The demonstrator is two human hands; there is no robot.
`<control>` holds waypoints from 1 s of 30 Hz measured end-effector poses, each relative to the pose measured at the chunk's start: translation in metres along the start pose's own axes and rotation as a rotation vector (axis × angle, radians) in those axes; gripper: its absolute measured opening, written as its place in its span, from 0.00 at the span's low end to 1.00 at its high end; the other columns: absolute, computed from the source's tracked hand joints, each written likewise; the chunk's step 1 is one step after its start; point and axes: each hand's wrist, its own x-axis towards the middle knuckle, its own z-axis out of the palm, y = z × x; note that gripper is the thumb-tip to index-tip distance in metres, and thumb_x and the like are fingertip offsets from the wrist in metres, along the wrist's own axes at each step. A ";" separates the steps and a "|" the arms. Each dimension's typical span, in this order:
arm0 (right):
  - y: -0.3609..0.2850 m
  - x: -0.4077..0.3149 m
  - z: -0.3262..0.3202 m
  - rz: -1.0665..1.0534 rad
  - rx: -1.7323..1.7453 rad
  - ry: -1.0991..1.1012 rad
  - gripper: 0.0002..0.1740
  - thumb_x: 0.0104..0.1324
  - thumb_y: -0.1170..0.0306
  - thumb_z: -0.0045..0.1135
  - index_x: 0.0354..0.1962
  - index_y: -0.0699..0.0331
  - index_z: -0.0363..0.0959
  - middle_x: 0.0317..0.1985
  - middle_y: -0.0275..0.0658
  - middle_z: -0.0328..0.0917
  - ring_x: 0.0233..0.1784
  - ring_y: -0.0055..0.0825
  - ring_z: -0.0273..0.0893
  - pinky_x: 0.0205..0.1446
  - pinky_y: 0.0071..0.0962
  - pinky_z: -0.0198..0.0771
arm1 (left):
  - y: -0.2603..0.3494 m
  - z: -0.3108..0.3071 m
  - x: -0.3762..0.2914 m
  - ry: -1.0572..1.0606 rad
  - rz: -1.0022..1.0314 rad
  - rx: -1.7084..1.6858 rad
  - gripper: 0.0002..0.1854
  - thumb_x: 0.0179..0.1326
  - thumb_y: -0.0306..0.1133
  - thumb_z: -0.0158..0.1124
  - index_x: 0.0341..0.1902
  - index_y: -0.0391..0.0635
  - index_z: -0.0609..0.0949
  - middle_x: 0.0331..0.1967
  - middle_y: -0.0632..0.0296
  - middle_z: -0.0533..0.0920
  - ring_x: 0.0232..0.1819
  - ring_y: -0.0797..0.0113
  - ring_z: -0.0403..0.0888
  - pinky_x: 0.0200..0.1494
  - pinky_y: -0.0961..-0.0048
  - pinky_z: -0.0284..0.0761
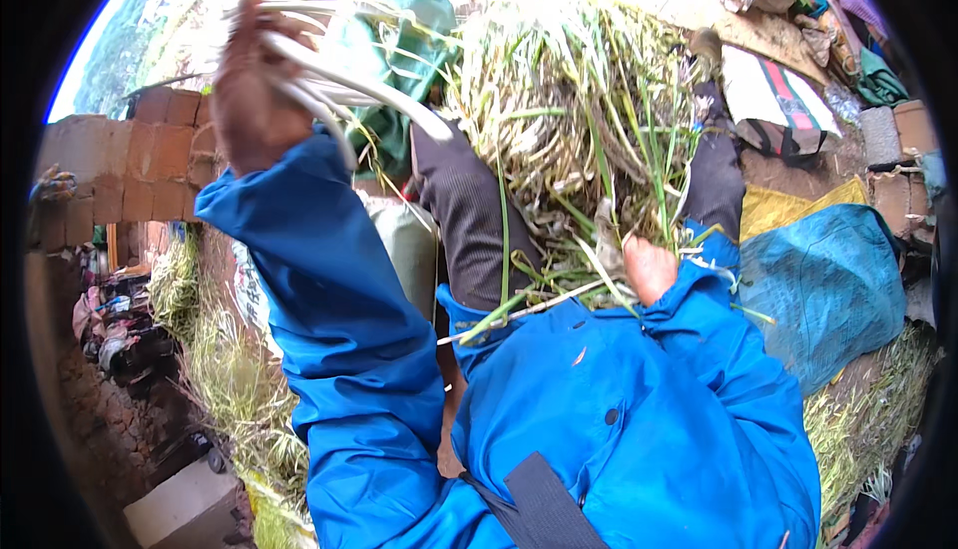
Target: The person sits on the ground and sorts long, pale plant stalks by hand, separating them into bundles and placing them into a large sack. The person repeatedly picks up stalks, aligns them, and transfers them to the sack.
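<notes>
My left hand is raised at the upper left, blurred, gripping a bunch of thick white stalks, apparently leeks or large scallions. The stalks fan out to the right past my knee. Between my spread legs lies a heap of long green and yellowed leaves with pale stems. My right hand is low by my lap at the near edge of this heap, fingers curled. Leaves hide what, if anything, lies in its grasp. Loose leaves and stems rest across my lap on the blue jacket.
A blue woven sack lies to the right, over a yellow one. Beyond is a white bag with red and green stripes. Left are a brick wall, a pale full sack and strewn leaves. Green cloth lies ahead.
</notes>
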 end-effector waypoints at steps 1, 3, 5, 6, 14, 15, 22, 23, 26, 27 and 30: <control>0.001 -0.001 -0.002 -0.022 0.027 -0.032 0.03 0.53 0.72 0.44 0.27 0.61 0.63 0.21 0.41 0.71 0.22 0.39 0.74 0.22 0.37 0.68 | 0.016 -0.001 0.010 -0.173 -0.021 -0.132 0.08 0.58 0.35 0.55 0.30 0.43 0.72 0.19 0.64 0.73 0.18 0.78 0.67 0.16 0.83 0.63; 0.005 -0.003 -0.016 -0.079 0.163 -0.057 0.07 0.54 0.69 0.48 0.29 0.62 0.63 0.24 0.43 0.72 0.26 0.42 0.73 0.26 0.39 0.68 | 0.025 -0.005 0.017 -0.071 0.071 -0.123 0.08 0.59 0.35 0.53 0.32 0.44 0.72 0.19 0.65 0.72 0.20 0.78 0.68 0.17 0.83 0.65; 0.013 -0.001 -0.046 -0.113 0.412 -0.200 0.18 0.53 0.62 0.55 0.38 0.62 0.63 0.30 0.47 0.71 0.32 0.47 0.72 0.32 0.41 0.67 | 0.010 -0.011 0.013 -0.054 0.053 0.117 0.07 0.59 0.36 0.53 0.33 0.46 0.73 0.19 0.67 0.72 0.18 0.80 0.66 0.14 0.86 0.60; 0.016 0.001 -0.067 -0.201 0.435 -0.085 0.28 0.51 0.61 0.57 0.49 0.60 0.60 0.34 0.48 0.70 0.33 0.45 0.72 0.32 0.39 0.67 | -0.017 -0.010 0.000 0.089 0.082 0.065 0.07 0.58 0.37 0.55 0.34 0.47 0.73 0.18 0.67 0.72 0.16 0.80 0.65 0.14 0.85 0.59; 0.059 -0.002 -0.237 -0.419 1.252 0.478 0.16 0.59 0.64 0.52 0.31 0.72 0.72 0.38 0.49 0.73 0.38 0.36 0.74 0.42 0.30 0.70 | -0.120 -0.022 -0.064 0.162 -0.427 -0.152 0.08 0.54 0.37 0.60 0.31 0.46 0.74 0.16 0.66 0.72 0.11 0.78 0.64 0.10 0.85 0.55; 0.060 0.013 -0.233 -0.715 1.650 0.353 0.18 0.60 0.62 0.50 0.36 0.72 0.70 0.39 0.48 0.72 0.36 0.32 0.74 0.39 0.32 0.71 | -0.127 -0.022 -0.069 0.156 -0.443 -0.176 0.08 0.54 0.36 0.60 0.30 0.45 0.74 0.15 0.66 0.72 0.11 0.79 0.64 0.10 0.85 0.54; 0.040 0.050 -0.144 -0.437 0.524 0.287 0.41 0.50 0.45 0.53 0.56 0.60 0.58 0.55 0.51 0.60 0.58 0.44 0.59 0.59 0.38 0.54 | -0.131 -0.028 -0.079 -0.007 -0.491 -0.152 0.09 0.55 0.37 0.58 0.34 0.45 0.75 0.19 0.61 0.74 0.14 0.72 0.70 0.14 0.81 0.66; 0.032 0.049 -0.140 -0.486 0.520 0.261 0.40 0.51 0.46 0.53 0.56 0.60 0.57 0.54 0.50 0.62 0.57 0.43 0.60 0.58 0.38 0.55 | -0.130 -0.025 -0.078 0.039 -0.497 -0.144 0.09 0.55 0.37 0.58 0.34 0.45 0.75 0.18 0.61 0.74 0.14 0.71 0.71 0.14 0.82 0.66; 0.002 0.054 -0.127 -0.546 0.308 0.153 0.33 0.54 0.52 0.53 0.52 0.64 0.62 0.42 0.47 0.72 0.44 0.43 0.70 0.47 0.37 0.64 | -0.127 -0.013 -0.080 0.013 -0.474 -0.160 0.12 0.55 0.37 0.58 0.38 0.43 0.73 0.20 0.65 0.73 0.18 0.74 0.71 0.14 0.84 0.64; -0.008 0.054 -0.121 -0.490 0.396 0.142 0.27 0.54 0.57 0.54 0.48 0.63 0.66 0.24 0.40 0.73 0.26 0.39 0.72 0.31 0.33 0.66 | -0.128 -0.009 -0.081 0.000 -0.457 -0.176 0.13 0.56 0.37 0.58 0.40 0.42 0.73 0.21 0.65 0.73 0.20 0.75 0.71 0.14 0.84 0.63; -0.019 0.052 -0.106 -0.070 1.447 -0.218 0.17 0.64 0.58 0.43 0.40 0.63 0.70 0.13 0.28 0.64 0.13 0.15 0.57 0.16 0.15 0.52 | -0.134 -0.004 -0.086 -0.060 -0.435 -0.201 0.18 0.57 0.35 0.57 0.48 0.40 0.70 0.23 0.68 0.72 0.21 0.79 0.68 0.14 0.86 0.59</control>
